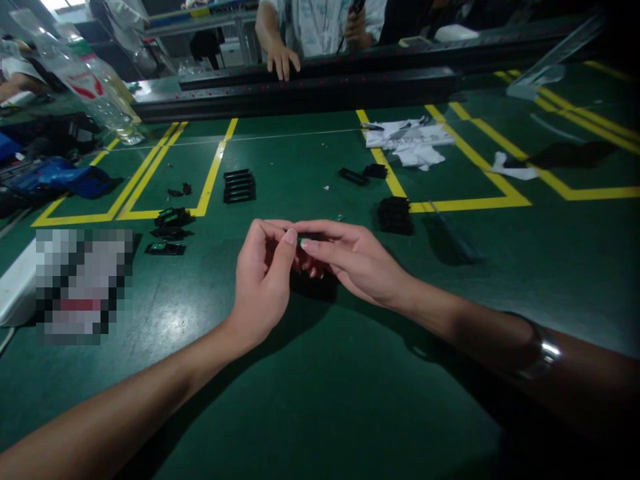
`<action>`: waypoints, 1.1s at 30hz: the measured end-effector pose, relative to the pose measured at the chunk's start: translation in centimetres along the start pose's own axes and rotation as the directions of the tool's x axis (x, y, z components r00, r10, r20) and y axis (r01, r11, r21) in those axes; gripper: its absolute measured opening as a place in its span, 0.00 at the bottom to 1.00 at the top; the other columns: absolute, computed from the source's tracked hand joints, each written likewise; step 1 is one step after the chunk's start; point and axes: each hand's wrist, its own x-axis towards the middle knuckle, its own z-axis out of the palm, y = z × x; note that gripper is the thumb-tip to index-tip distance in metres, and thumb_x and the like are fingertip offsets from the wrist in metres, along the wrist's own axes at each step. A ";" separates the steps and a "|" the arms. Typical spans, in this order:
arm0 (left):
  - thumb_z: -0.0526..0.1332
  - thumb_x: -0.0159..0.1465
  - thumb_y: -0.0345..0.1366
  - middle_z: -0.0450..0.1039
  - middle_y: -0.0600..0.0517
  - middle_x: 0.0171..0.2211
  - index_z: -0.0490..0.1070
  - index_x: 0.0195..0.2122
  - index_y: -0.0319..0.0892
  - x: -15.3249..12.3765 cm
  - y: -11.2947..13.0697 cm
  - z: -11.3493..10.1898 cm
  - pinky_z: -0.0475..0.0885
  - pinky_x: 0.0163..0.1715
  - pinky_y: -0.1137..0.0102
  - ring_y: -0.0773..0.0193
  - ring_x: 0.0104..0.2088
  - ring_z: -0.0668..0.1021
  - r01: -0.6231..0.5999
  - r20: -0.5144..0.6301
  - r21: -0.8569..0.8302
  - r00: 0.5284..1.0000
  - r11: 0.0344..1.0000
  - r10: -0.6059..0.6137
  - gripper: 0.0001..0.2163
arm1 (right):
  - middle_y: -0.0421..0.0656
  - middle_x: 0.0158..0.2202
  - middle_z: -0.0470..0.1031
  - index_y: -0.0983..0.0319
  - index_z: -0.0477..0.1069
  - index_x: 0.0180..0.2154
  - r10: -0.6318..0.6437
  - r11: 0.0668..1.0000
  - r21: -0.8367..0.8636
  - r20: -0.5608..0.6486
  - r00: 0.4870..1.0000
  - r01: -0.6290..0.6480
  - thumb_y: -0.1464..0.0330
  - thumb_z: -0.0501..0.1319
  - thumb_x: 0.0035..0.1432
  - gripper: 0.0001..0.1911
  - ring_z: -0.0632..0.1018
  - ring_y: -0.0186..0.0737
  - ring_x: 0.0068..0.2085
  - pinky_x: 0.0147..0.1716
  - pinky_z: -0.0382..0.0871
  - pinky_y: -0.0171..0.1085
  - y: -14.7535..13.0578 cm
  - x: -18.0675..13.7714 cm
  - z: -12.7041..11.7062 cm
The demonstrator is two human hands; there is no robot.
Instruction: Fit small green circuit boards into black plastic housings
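My left hand (265,273) and my right hand (350,260) meet above the green table (310,400), fingers curled and thumbs close together. Between them they pinch a small dark part with a bit of green (300,241), mostly hidden by the fingers. To the left lie several black parts with green boards (166,248). Beyond my hands is a neat row of black slotted pieces (239,186). A stack of black pieces (395,215) sits to the right of my right hand.
White crumpled paper (410,139) lies at the back right. Plastic bottles (95,83), a blue tool (75,177) and a white power strip (23,280) are on the left. A long black rail (310,91) crosses the back, with a co-worker's hand (283,61) on it.
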 end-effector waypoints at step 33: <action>0.62 0.73 0.39 0.71 0.53 0.35 0.66 0.37 0.41 -0.1 -0.1 0.3 0.76 0.28 0.75 0.72 0.29 0.76 -0.006 -0.004 -0.064 1.000 0.998 0.006 0.10 | 0.40 0.33 0.83 0.57 0.83 0.52 0.068 0.986 0.149 0.047 0.997 -0.074 0.70 0.70 0.65 0.14 0.79 0.32 0.32 0.33 0.73 0.32 -0.2 0.1 -0.1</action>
